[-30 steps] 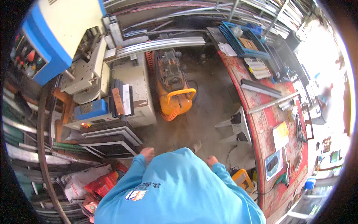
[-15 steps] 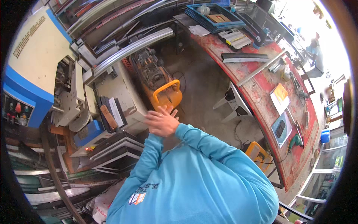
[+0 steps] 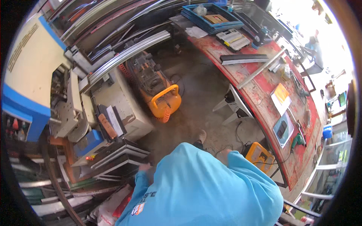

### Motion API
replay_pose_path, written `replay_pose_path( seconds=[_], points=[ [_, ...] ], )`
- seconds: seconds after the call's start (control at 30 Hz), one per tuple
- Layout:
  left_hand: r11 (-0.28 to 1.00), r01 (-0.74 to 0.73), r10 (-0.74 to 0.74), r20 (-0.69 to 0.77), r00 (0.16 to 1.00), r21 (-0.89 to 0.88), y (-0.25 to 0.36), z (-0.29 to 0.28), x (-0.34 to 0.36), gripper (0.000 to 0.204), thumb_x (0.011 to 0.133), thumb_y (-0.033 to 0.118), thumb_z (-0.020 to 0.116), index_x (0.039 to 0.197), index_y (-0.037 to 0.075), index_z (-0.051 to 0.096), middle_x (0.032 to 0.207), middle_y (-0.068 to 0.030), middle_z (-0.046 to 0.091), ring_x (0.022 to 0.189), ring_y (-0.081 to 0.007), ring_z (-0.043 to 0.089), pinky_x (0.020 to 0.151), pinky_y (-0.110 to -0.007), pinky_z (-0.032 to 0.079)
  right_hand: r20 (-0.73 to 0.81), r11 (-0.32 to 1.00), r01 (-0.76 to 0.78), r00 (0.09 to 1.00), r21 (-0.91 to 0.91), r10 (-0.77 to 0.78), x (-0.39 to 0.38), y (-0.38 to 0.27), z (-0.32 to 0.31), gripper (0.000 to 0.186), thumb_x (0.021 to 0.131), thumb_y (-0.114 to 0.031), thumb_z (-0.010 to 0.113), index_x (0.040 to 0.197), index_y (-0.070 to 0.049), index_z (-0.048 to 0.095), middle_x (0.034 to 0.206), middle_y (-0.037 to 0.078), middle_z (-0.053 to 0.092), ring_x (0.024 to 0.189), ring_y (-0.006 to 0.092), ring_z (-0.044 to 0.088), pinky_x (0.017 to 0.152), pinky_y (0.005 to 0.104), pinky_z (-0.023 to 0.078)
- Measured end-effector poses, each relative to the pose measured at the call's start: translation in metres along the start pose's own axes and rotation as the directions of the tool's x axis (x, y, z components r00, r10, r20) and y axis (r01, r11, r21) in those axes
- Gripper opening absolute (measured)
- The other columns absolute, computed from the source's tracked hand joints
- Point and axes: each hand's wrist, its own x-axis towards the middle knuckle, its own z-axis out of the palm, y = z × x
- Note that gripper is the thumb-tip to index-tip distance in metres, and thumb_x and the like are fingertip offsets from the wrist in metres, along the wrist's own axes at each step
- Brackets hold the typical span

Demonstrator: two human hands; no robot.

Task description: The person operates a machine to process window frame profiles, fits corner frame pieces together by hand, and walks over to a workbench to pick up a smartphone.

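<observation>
We are reaching our left hand (image 3: 143, 166) to the stacked metal strips (image 3: 120, 158) on the low rack, grip hidden, right hand (image 3: 225, 151) empty near the floor; they are looking stiff, sharp-edged, best taken mid-length.

A strip of bare concrete floor (image 3: 203, 86) runs open between the long red workbench (image 3: 264, 101) and the machines on the left. An orange air compressor (image 3: 156, 94) juts into that lane, with a white metal stand (image 3: 233, 107) opposite. The left hand (image 3: 143, 167) sits tight against stacked metal profiles (image 3: 113, 158); the right hand (image 3: 226, 152) has open floor ahead, a yellow box (image 3: 260, 156) just beside it.
</observation>
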Motion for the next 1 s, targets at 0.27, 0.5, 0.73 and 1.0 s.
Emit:
replay_pose_path(
  seconds=[0.27,0.5,0.73,1.0],
  points=[
    [0.943,-0.332,0.332,-0.072,0.940,0.008,-0.027,0.003,0.026,0.046,0.079,0.033,0.054,0.110,-0.001,0.053,0.107,-0.0215,0.056,0.099,-0.0356,0.054,0.085,-0.043,0.043,0.112,0.918,-0.183,0.982,0.353,0.152,-0.086,-0.038,0.097,0.030,0.076,-0.032,0.058,0.091,-0.008,0.064,0.091,0.013,0.064,0.083,0.0306,0.060,0.067,0.0398,0.047],
    [0.864,-0.043,0.028,-0.037,0.999,-0.501,0.094,-0.063,-0.015,0.050,0.076,0.020,0.062,0.117,-0.003,0.044,0.104,-0.0241,0.054,0.103,-0.0371,0.051,0.090,-0.043,0.039,-0.155,0.572,-0.068,0.930,0.817,0.333,-0.060,-0.111,-0.048,0.032,0.076,-0.031,0.057,0.090,-0.003,0.063,0.095,0.016,0.061,0.086,0.0325,0.057,0.074,0.0399,0.045],
    [0.898,-0.434,0.365,-0.678,0.638,0.075,0.187,-0.158,-0.043,0.061,0.072,0.021,0.065,0.123,0.001,0.040,0.128,-0.0229,0.037,0.120,-0.0373,0.033,0.099,-0.045,0.029,-0.176,0.525,-0.088,0.885,0.846,0.432,-0.074,-0.109,-0.129,0.036,0.076,-0.033,0.056,0.095,-0.003,0.063,0.099,0.017,0.060,0.095,0.0343,0.055,0.082,0.0403,0.044],
    [0.993,-0.058,0.109,-0.639,0.761,0.100,0.206,-0.215,-0.026,0.076,0.071,0.034,0.066,0.132,0.007,0.031,0.138,-0.0181,0.027,0.129,-0.0331,0.025,0.101,-0.050,0.025,-0.083,0.734,-0.209,0.937,0.646,0.340,-0.078,-0.108,-0.077,0.040,0.074,-0.039,0.057,0.093,-0.005,0.065,0.097,0.017,0.062,0.093,0.0335,0.057,0.080,0.0414,0.045]
  ],
)
